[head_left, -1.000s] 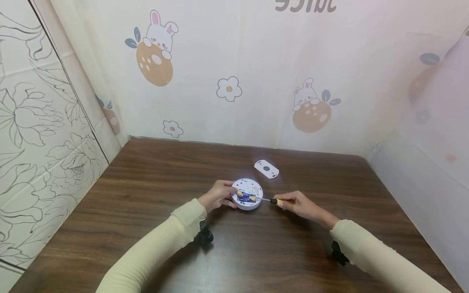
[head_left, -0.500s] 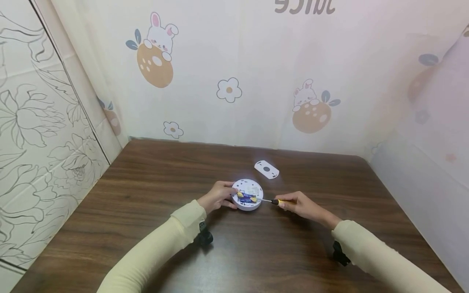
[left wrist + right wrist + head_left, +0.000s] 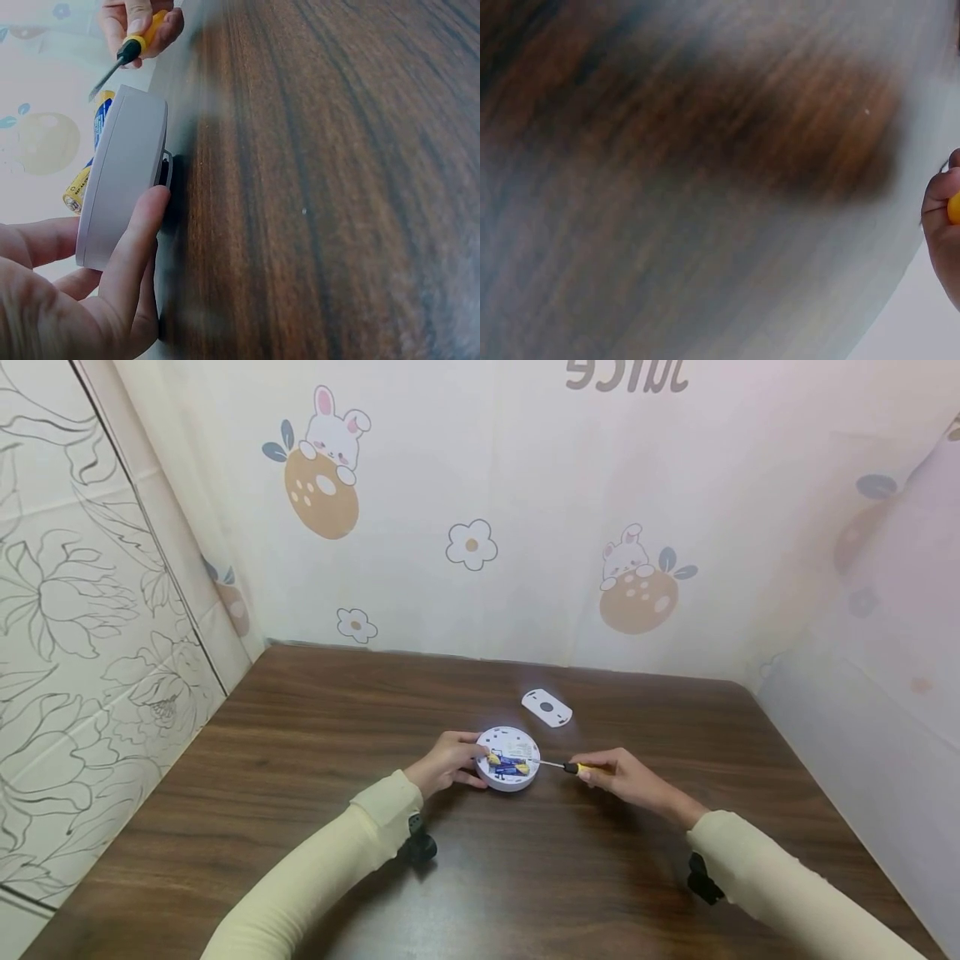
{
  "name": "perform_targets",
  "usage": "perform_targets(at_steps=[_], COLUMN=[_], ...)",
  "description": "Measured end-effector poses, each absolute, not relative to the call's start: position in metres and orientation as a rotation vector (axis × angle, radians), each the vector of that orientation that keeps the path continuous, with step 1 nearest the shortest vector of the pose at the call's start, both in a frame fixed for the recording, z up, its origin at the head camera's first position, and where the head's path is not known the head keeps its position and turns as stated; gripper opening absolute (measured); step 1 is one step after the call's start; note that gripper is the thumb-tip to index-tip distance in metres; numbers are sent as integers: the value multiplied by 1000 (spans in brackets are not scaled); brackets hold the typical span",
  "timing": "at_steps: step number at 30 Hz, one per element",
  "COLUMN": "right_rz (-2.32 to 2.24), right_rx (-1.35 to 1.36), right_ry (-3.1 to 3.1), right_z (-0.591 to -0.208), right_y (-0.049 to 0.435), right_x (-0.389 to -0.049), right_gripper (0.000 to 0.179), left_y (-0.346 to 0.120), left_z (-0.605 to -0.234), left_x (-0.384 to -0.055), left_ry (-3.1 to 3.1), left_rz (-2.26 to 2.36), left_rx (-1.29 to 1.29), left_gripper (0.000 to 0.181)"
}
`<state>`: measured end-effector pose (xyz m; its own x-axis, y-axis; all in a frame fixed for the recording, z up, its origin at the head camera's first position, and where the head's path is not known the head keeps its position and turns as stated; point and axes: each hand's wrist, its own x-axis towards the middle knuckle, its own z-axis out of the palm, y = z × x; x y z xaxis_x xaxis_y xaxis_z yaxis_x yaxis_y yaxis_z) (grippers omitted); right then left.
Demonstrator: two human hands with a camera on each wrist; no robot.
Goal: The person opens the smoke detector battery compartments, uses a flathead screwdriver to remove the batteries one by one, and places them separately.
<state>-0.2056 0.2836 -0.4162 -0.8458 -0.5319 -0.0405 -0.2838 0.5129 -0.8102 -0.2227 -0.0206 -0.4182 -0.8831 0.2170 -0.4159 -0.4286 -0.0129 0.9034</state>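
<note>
A round white device (image 3: 517, 741), perhaps a smoke detector, sits near the middle of the table, its marked face upward. Yellow-and-blue batteries (image 3: 512, 768) show in that face; one battery end (image 3: 76, 192) rises above the rim in the left wrist view. My left hand (image 3: 447, 760) grips the device's left side, fingers spread round its edge. In my right hand (image 3: 628, 779) is a screwdriver (image 3: 576, 768) with a yellow-and-black handle. Its shaft points left over the device's right rim, near the batteries. Whether the tip touches anything cannot be made out. The right wrist view shows only fingers (image 3: 943, 217) and some yellow handle.
A white plate (image 3: 547, 707) with a dark round centre lies just behind the device. Brown wood-grain table (image 3: 337, 710) surrounds it. Printed curtains (image 3: 465, 460) close off the back and sides.
The screwdriver has drawn back slightly to the right, and its tip sits a little farther up the device's face. My left hand keeps its grip on the device.
</note>
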Motion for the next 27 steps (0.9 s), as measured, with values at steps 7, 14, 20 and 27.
perform_targets(at_steps=[7,14,20,27], right_rz=[-1250,-1201,-1128,-1055], right_rx=[-623,-571,-434,-369], right_ry=[2556,2675,2761,2907], right_z=[-409,-407,-405,-404], right_y=[285,284,281,278], right_x=[-210,-215,-217,-215], right_gripper=[27,24,26,27], left_y=[-21,-21,-21,-21], left_z=[-418,-419,-421,-423], left_x=[-222,-221,-221,-222], left_ry=[1822,1830,1837,1838], left_rz=[1955,1957,1957,1957], left_rx=[-224,-213,-212,-229], left_gripper=[46,46,46,47])
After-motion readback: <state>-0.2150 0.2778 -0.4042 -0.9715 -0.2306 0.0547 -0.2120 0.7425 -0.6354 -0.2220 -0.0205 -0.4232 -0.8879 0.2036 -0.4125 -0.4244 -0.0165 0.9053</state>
